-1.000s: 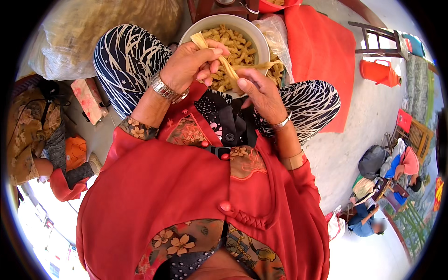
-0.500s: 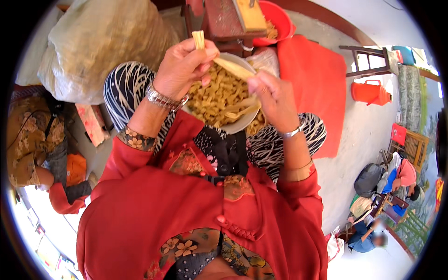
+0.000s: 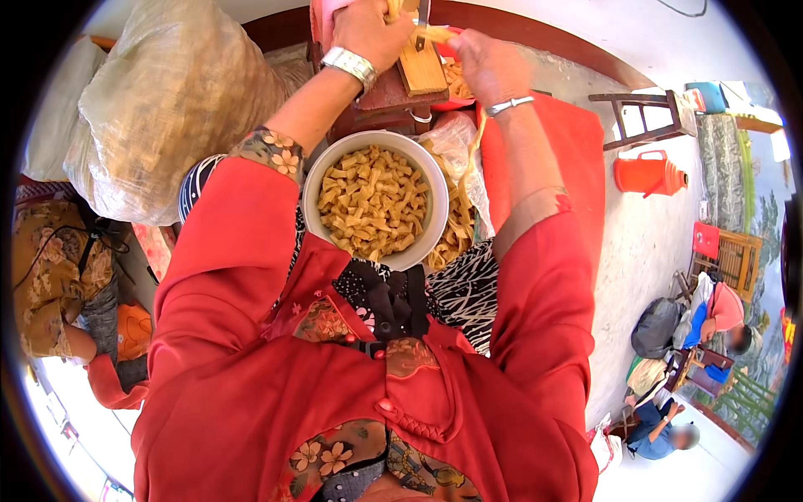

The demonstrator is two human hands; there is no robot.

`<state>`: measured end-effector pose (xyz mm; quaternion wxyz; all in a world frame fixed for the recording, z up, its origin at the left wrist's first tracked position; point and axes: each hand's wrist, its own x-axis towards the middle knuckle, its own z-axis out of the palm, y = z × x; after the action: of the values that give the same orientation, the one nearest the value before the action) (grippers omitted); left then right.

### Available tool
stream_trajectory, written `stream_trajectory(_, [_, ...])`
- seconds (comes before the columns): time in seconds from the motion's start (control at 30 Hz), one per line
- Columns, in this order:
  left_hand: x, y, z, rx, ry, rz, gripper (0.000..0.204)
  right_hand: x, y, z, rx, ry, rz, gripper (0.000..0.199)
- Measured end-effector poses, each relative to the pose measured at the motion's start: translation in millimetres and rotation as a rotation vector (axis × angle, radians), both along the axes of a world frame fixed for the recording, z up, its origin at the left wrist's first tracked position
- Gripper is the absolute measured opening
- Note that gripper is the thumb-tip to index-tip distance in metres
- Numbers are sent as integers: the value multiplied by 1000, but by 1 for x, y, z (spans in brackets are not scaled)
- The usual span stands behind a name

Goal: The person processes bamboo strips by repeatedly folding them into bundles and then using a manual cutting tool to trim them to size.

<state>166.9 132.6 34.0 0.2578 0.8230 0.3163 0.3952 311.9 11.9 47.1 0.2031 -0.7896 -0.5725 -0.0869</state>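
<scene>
Holding tan strip [image 3: 437,34], blade [image 3: 423,13] between hands [image 3: 372,35] [image 3: 495,69]

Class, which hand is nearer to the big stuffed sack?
Left. The left hand is to the right of the sack; the right hand is farther right, past the wooden board.

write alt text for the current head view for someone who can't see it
A left hand and a right hand, both bare, hold a pale yellow strip beside a narrow metal piece on a light wooden block. Nearer the body sits a round white bowl of short tan pieces; a bulging translucent sack lies left, a red sheet right.
</scene>
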Motion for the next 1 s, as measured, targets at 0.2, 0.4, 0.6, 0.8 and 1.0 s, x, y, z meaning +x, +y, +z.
stream_trajectory(0.2, [-72,-40,18,-591,142,-296,30,-47,-74,-2,63,518,-63,26])
stream_trajectory(0.4, [-139,-105,-47,-1316,321,-452,37,-143,-125,-10,113,572,318,19])
stream_trajectory(0.6, [-142,-128,-71,-2158,-148,-703,39,-228,-145,-35,19,907,589,27])
stream_trajectory(0.8, [-152,-120,-64,-1833,-96,-335,24,-214,-148,-24,441,1099,324,24])
stream_trajectory(1.0, [-163,-139,-6,-1568,47,-591,24,-192,-131,-28,569,910,100,27])
